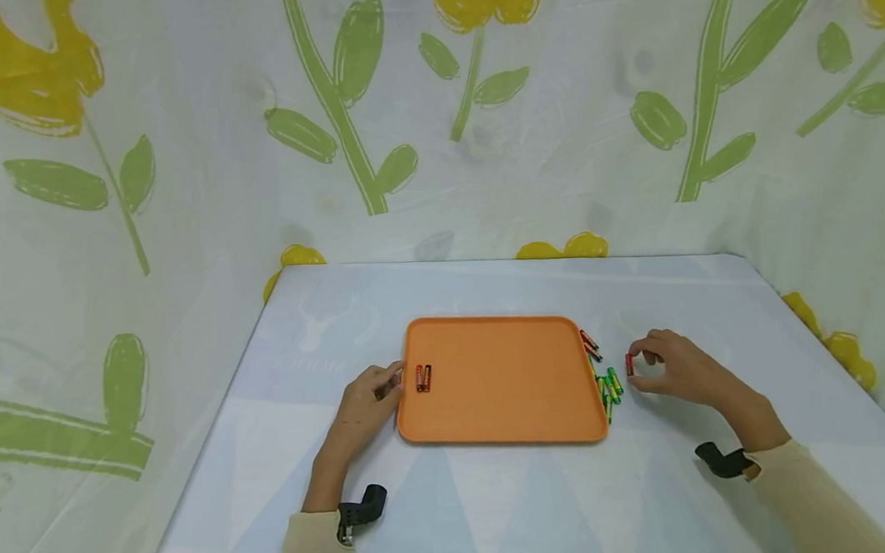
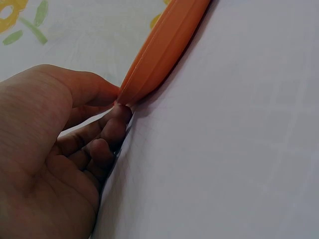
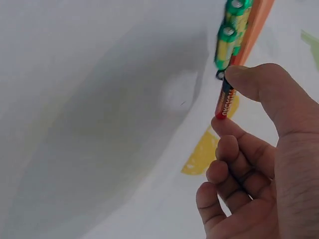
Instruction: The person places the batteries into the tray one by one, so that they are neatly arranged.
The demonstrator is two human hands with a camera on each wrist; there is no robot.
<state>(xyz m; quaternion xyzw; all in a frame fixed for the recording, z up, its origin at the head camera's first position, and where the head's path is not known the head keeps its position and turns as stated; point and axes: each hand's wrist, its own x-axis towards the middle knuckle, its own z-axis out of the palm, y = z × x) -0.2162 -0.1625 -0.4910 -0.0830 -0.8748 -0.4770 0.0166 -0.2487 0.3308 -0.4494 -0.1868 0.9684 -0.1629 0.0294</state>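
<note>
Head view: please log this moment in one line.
right hand: pinches red battery; left hand: holds orange tray by left rim; on tray: two red-and-black batteries; beside tray's right edge: green batteries, red batteries

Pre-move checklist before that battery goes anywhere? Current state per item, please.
1. Held red battery pinched in the right hand: ok.
2. Left hand at the left rim of the orange tray: ok.
3. Firmness of that left hold: cannot tell.
4. Bare tray surface right of the two batteries lying on it: ok.
5. Held battery over tray: not ok, it is off the right side, past the green batteries.
</note>
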